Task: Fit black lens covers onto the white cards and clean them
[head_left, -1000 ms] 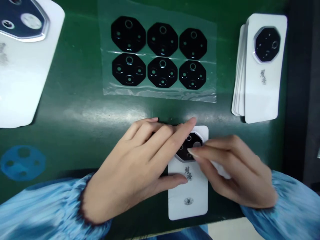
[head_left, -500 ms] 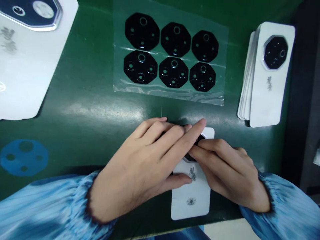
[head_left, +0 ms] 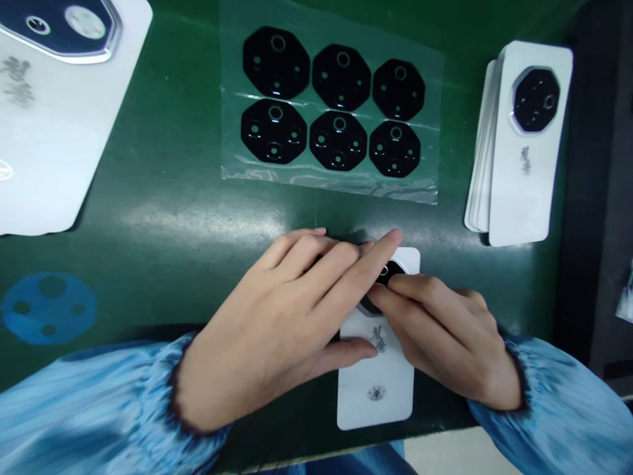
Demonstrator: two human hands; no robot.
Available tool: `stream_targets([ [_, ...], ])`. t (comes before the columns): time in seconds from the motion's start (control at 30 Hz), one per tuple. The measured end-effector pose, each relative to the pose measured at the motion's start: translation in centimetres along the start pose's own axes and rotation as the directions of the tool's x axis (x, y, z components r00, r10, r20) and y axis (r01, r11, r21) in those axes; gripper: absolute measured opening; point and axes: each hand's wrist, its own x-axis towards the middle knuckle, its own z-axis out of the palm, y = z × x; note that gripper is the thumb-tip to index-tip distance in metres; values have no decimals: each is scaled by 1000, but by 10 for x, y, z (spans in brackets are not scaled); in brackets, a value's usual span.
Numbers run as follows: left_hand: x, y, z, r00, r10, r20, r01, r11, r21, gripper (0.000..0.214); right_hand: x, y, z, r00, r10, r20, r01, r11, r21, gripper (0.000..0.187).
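Note:
A white phone back panel point(head_left: 376, 376) lies flat at the table's front edge, with dark lettering and a small round emblem. At its far end is a black octagonal camera plate point(head_left: 393, 269), largely hidden by my hands. My left hand point(head_left: 287, 323) stretches across the panel's left side, its forefinger reaching over the plate and its thumb lying near the lettering. On the plate's right side, my right hand point(head_left: 445, 330) has its fingers pressed together with the tips against the plate. Whatever those fingertips pinch, if anything, is hidden.
Several black octagonal plates point(head_left: 337, 140) sit on a clear film sheet point(head_left: 331, 185) beyond my hands. A stack of white panels point(head_left: 519, 204) stands at right. At left are a large white panel point(head_left: 54, 138) and a blue octagonal piece point(head_left: 49, 323) with holes.
The whole view has shifted slightly. My left forefinger has slid a little left, showing more of the camera plate's ring. My right fingertips stay at the plate.

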Motion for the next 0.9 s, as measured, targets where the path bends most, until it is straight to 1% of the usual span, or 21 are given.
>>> stream_targets([
  [0.07, 0, 0, 0, 1000, 4, -2, -4, 1000, 2, 92, 2, 1, -1, 1000, 2, 19, -2, 1000, 24, 24],
  [0.13, 0, -1, 1, 1000, 4, 1, -4, 1000, 6, 93, 3, 2, -3, 999, 31, 14, -31, 999, 40, 22],
  [0.2, 0, -1, 1, 1000, 5, 2, -5, 1000, 9, 93, 4, 3, -5, 991, 126, -54, -120, 987, 108, 20],
  [0.27, 0, -1, 1, 1000, 5, -1, -5, 1000, 9, 91, 2, 4, -8, 956, 246, -158, -213, 956, 201, 20],
  [0.3, 0, -1, 1, 1000, 3, -3, -3, 1000, 6, 90, -1, 4, -9, 938, 285, -195, -239, 943, 230, 20],
  [0.33, 0, -1, 1, 1000, 0, -3, 0, 1000, 4, 89, -4, 3, -9, 933, 295, -206, -246, 941, 234, 20],
  [0.37, -1, -1, 1, 1000, -5, 0, 5, 1000, 2, 88, -7, 3, -9, 942, 276, -193, -236, 949, 210, 21],
  [0.43, -1, 0, 1, 1000, -11, 4, 11, 1000, 1, 86, -15, 1, -7, 970, 202, -134, -187, 975, 118, 22],
  [0.53, -1, 0, 1, 1000, -9, -2, 9, 1000, 3, 86, -20, 0, -5, 993, 76, -90, -78, 997, -15, 21],
  [0.6, -1, 0, 0, 1000, -6, 1, 6, 1000, 3, 88, -20, 1, -4, 998, -4, -68, 2, 999, -33, 21],
  [0.67, -2, 0, 0, 1000, -7, 10, 7, 1000, 6, 89, -18, 2, -4, 997, -54, -48, 53, 999, -11, 20],
  [0.73, -2, 0, 0, 1000, -4, 16, 4, 1000, 8, 90, -15, 3, -5, 998, -49, -33, 49, 999, 12, 20],
  [0.8, -1, 0, 0, 1000, 0, 21, -1, 1000, 8, 90, -14, 3, -6, 1000, 0, -9, 0, 999, 42, 22],
  [0.83, -1, 0, 0, 1000, 2, 23, -2, 1000, 5, 90, -13, 4, -7, 999, 37, 1, -37, 996, 80, 23],
  [0.9, 0, 0, 1, 1000, 2, 23, -2, 1000, 1, 90, -12, 6, -10, 987, 159, -13, -153, 967, 203, 22],
])
